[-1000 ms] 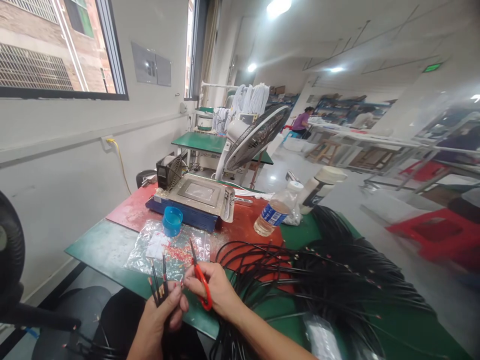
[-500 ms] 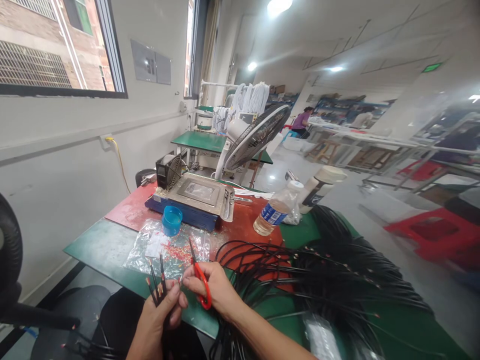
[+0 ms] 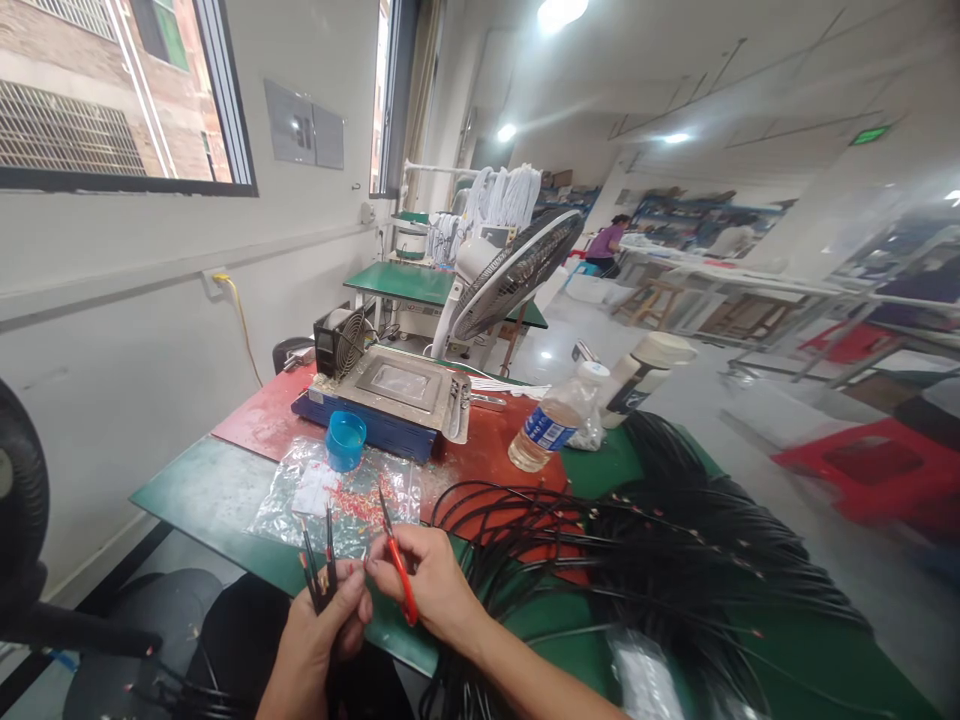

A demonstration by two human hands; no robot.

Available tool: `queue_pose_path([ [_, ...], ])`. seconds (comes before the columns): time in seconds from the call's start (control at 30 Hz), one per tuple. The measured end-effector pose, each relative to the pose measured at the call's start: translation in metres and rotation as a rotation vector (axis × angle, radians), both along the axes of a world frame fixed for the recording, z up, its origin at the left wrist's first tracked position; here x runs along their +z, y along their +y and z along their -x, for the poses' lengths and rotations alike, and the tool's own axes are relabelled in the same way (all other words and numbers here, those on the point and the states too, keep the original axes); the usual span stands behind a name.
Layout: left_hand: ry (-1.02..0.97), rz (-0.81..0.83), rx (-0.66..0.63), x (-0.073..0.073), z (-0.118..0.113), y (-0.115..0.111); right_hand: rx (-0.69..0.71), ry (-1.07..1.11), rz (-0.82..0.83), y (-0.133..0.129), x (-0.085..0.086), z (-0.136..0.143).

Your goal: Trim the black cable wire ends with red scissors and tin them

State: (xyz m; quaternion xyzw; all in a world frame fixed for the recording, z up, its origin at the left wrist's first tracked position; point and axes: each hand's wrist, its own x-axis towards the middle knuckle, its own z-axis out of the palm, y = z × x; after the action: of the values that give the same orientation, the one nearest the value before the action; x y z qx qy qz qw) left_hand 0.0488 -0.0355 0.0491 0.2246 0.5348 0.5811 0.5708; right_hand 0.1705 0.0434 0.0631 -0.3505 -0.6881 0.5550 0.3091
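My left hand (image 3: 334,615) is closed around several short black cable ends (image 3: 318,570) that point up, with reddish wire tips. My right hand (image 3: 424,575) is close beside it, fingers bent round red-handled scissors (image 3: 399,568) whose blades point up. Its thumb and fingertips meet near the left fingertips at something small and pale, too small to name. Just beyond the hands lies a clear plastic bag (image 3: 281,505) with red and yellow scraps (image 3: 367,503) on it. A blue round container (image 3: 346,441) stands on the bag's far part.
A blue-based metal device (image 3: 375,420) with a small fan sits behind the bag. A labelled bottle (image 3: 541,435) stands right of it. Black cables (image 3: 675,540) cover the table's right side. Beyond are a large fan (image 3: 517,270) and a seated person (image 3: 606,247).
The scissors in my right hand have turned slightly, so the red handles look narrower. The camera view has shifted a little. Both hands stay close together.
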Motion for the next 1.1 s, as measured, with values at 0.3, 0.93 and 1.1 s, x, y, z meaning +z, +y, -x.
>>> queue_pose_path([
  [0.3,-0.068,0.063,0.123,0.009,0.0,0.001,-0.086,0.043,-0.027,0.013,0.009,-0.007],
  [0.93,-0.014,0.008,0.144,0.015,0.014,0.011,0.304,-0.517,-0.338,0.014,0.02,-0.011],
  [1.1,0.006,0.019,0.105,0.008,0.017,0.017,0.283,-0.527,-0.322,0.017,0.016,-0.011],
])
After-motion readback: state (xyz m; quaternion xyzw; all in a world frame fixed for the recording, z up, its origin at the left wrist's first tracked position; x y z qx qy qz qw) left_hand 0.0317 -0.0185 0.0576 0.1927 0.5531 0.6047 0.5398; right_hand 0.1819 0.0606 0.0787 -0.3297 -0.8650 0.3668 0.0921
